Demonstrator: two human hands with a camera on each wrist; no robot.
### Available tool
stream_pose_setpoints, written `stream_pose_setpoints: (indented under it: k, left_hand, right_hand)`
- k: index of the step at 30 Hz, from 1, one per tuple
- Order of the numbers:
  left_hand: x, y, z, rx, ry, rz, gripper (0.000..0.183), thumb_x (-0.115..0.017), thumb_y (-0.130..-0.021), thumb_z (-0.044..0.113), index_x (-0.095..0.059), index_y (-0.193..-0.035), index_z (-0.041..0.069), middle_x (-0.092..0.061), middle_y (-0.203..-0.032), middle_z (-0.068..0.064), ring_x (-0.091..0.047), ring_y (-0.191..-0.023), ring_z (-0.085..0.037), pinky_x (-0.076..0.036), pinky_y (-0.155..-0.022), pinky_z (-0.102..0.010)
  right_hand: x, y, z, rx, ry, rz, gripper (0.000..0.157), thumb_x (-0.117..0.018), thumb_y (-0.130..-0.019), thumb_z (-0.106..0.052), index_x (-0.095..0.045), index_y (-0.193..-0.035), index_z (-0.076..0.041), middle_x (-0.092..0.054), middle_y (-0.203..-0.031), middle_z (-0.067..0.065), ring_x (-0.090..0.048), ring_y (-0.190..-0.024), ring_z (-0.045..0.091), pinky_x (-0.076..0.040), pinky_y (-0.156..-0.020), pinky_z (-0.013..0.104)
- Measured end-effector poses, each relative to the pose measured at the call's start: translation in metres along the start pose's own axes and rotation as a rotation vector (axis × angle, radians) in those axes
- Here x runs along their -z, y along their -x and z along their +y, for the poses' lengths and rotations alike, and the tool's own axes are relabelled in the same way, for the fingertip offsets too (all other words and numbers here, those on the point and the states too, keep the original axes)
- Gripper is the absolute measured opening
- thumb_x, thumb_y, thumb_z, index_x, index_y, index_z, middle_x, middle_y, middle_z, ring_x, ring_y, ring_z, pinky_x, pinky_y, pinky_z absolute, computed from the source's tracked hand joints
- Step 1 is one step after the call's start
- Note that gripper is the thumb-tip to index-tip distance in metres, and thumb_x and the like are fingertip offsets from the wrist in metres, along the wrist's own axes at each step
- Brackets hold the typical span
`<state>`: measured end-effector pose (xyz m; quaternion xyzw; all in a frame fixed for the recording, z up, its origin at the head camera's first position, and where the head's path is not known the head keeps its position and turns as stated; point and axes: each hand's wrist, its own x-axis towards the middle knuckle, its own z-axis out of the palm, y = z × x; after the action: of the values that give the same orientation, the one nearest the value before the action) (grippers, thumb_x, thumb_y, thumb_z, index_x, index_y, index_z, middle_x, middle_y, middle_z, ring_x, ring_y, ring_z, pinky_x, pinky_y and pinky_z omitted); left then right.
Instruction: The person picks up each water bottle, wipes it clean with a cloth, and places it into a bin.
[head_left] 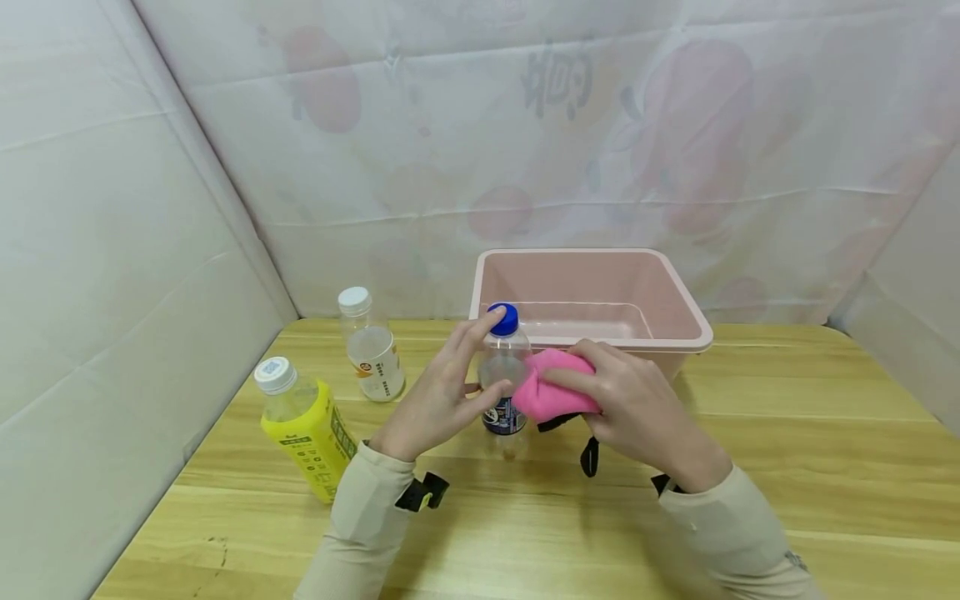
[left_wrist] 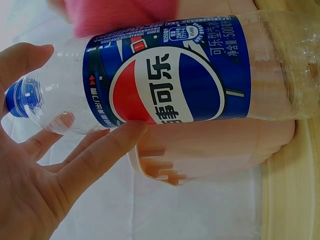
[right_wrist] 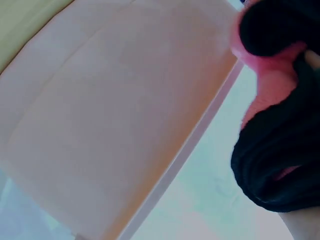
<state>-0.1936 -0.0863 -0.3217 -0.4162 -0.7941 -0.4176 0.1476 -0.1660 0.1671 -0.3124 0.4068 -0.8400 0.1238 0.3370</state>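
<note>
Sleeves (head_left: 365,507) angled inward; left hand (head_left: 441,393) holds bottle (head_left: 504,418), right hand (head_left: 636,410) pink cloth (head_left: 546,401).

Our widest passage is on the right: the wooden tabletop (head_left: 817,500) runs past the right hand (head_left: 637,408) and the pink plastic basin (head_left: 696,335) to the fabric wall (head_left: 450,167). From above, we could reach into the basin's open top, though the upright Pepsi bottle (head_left: 503,417) screens its near left corner. No lane shows between bottle and right hand — the pink cloth (head_left: 547,387) plugs it. A gap runs between basin and clear white-capped bottle (head_left: 378,371), but the left hand (head_left: 442,396) blocks its near end. Farther left, the yellow-labelled bottle (head_left: 311,437) obstructs us — close beside the left sleeve (head_left: 360,508).
</note>
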Motion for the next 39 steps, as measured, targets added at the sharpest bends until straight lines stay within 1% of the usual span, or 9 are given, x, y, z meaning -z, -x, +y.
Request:
stream_pose_setpoints:
  k: [3, 8, 12, 16, 19, 24, 30, 34, 39]
  left_hand:
    - [0.001, 0.001, -0.001, -0.002, 0.002, 0.006, 0.078, -0.071, -0.095, 0.006, -0.026, -0.158, 0.015, -0.042, -0.145, -0.018, -0.057, -0.117, -0.032, -0.061, -0.070, -0.022]
    - [0.001, 0.001, 0.000, -0.024, -0.010, 0.007, 0.079, -0.071, -0.094, 0.004, -0.026, -0.158, 0.015, -0.043, -0.142, -0.018, -0.058, -0.115, -0.031, -0.061, -0.069, -0.021]
    - [-0.001, -0.001, 0.001, -0.044, -0.034, -0.002, 0.078, -0.071, -0.094, 0.003, -0.027, -0.158, 0.014, -0.044, -0.141, -0.018, -0.058, -0.112, -0.029, -0.060, -0.067, -0.019]
    - [-0.002, -0.002, 0.001, -0.048, -0.041, 0.002, 0.080, -0.071, -0.093, 0.003, -0.026, -0.158, 0.014, -0.045, -0.141, -0.018, -0.058, -0.110, -0.028, -0.059, -0.065, -0.018]
    - [-0.003, -0.001, 0.000, -0.048, -0.040, 0.005, 0.080, -0.072, -0.092, 0.002, -0.026, -0.157, 0.013, -0.044, -0.141, -0.018, -0.059, -0.110, -0.029, -0.059, -0.066, -0.018]
    - [-0.003, -0.002, 0.000, -0.046, -0.038, 0.004, 0.080, -0.071, -0.093, 0.003, -0.026, -0.158, 0.013, -0.044, -0.142, -0.018, -0.058, -0.112, -0.029, -0.060, -0.067, -0.019]
    - [-0.001, -0.002, 0.001, -0.037, -0.035, 0.002, 0.080, -0.071, -0.093, 0.003, -0.026, -0.158, 0.014, -0.044, -0.142, -0.018, -0.058, -0.112, -0.029, -0.060, -0.068, -0.019]
    - [0.000, 0.000, 0.000, -0.036, -0.041, 0.002, 0.080, -0.071, -0.094, 0.005, -0.024, -0.158, 0.015, -0.044, -0.143, -0.018, -0.058, -0.113, -0.031, -0.060, -0.067, -0.020]
    - [0.001, 0.000, 0.001, -0.033, -0.038, -0.002, 0.079, -0.070, -0.095, 0.005, -0.024, -0.159, 0.015, -0.043, -0.144, -0.018, -0.058, -0.114, -0.031, -0.061, -0.067, -0.022]
  right_hand:
    - [0.001, -0.001, 0.001, 0.008, -0.009, 0.068, 0.061, -0.064, -0.057, 0.017, -0.076, -0.108, -0.013, -0.065, -0.098, 0.015, -0.063, -0.076, 0.030, -0.058, -0.053, 0.042]
    - [0.003, -0.003, 0.001, -0.022, -0.052, 0.211, 0.059, -0.059, -0.059, 0.017, -0.076, -0.111, -0.005, -0.064, -0.108, 0.023, -0.065, -0.092, 0.040, -0.061, -0.068, 0.052]
    - [0.004, -0.004, 0.001, -0.056, -0.116, 0.283, 0.055, -0.053, -0.067, 0.015, -0.075, -0.114, -0.004, -0.062, -0.112, 0.024, -0.061, -0.103, 0.041, -0.056, -0.087, 0.036]
    - [0.004, -0.004, 0.000, -0.074, -0.142, 0.288, 0.050, -0.055, -0.074, 0.012, -0.074, -0.117, -0.005, -0.061, -0.113, 0.024, -0.060, -0.107, 0.040, -0.044, -0.100, 0.019]
    - [0.004, -0.003, 0.000, -0.079, -0.131, 0.269, 0.050, -0.058, -0.074, 0.013, -0.074, -0.118, -0.006, -0.061, -0.114, 0.024, -0.060, -0.107, 0.040, -0.052, -0.095, 0.029]
    - [0.006, -0.003, 0.001, -0.059, -0.111, 0.241, 0.058, -0.057, -0.065, 0.017, -0.075, -0.116, -0.006, -0.062, -0.110, 0.024, -0.062, -0.096, 0.041, -0.058, -0.071, 0.052]
    - [0.006, 0.000, 0.004, -0.057, -0.044, 0.099, 0.053, -0.062, -0.058, 0.015, -0.077, -0.102, -0.011, -0.063, -0.100, 0.015, -0.060, -0.075, 0.029, -0.054, -0.053, 0.040]
    - [-0.002, 0.003, 0.003, -0.040, -0.012, -0.086, 0.048, -0.065, -0.057, 0.014, -0.073, -0.093, -0.017, -0.059, -0.094, 0.007, -0.051, -0.068, 0.020, -0.048, -0.050, 0.032]
    - [-0.020, 0.006, -0.001, -0.078, -0.021, -0.323, 0.042, -0.068, -0.059, 0.013, -0.073, -0.088, -0.017, -0.057, -0.087, 0.004, -0.050, -0.066, 0.016, -0.050, -0.050, 0.032]
